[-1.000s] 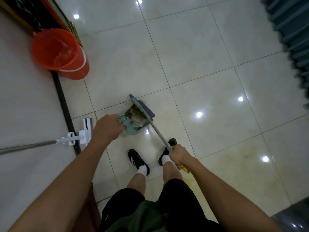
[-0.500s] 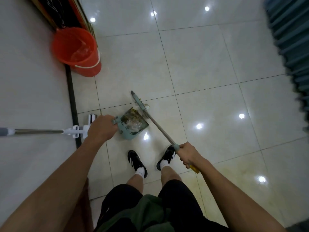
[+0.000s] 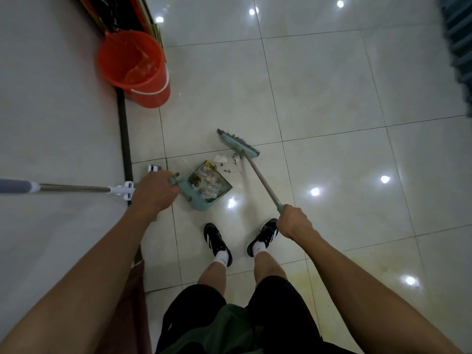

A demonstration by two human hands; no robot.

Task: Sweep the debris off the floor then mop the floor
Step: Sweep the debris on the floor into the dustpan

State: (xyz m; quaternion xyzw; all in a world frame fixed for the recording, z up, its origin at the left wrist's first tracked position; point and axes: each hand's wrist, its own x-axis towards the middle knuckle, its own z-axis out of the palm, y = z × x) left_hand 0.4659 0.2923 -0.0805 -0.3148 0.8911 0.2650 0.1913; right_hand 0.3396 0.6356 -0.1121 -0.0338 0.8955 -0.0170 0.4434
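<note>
Left hand [image 3: 155, 191] is curled around the handle of the teal dustpan [image 3: 204, 192], fingers hidden under the knuckles. Pan sits on the floor [image 3: 332, 98] full of wrappers and scraps; mouth faces up-right toward the broom.

Right hand [image 3: 293, 222] is fisted around the broom stick at its teal collar; the stick end below the fist is hidden. Broom head [image 3: 237, 144] is on the tile beyond the pan, clear of it.

Loose debris [image 3: 226, 162] lies between pan mouth and broom head: one white scrap, several small bits too blurred to identify.

Mop [image 3: 76, 188]: metal shaft runs in from the left frame edge, white joint goes behind the left hand. Only a small corner of the mop head shows above the knuckles.

Orange bucket [image 3: 135, 67] stands well beyond the pan against the wall [image 3: 51, 111], contents unclear. Dark baseboard strip runs along the wall foot, just left of the pan.

Both shoes are planted just this side of the pan. Open tile right of and beyond the broom; blurred dark slatted object cut off at the upper right corner.
</note>
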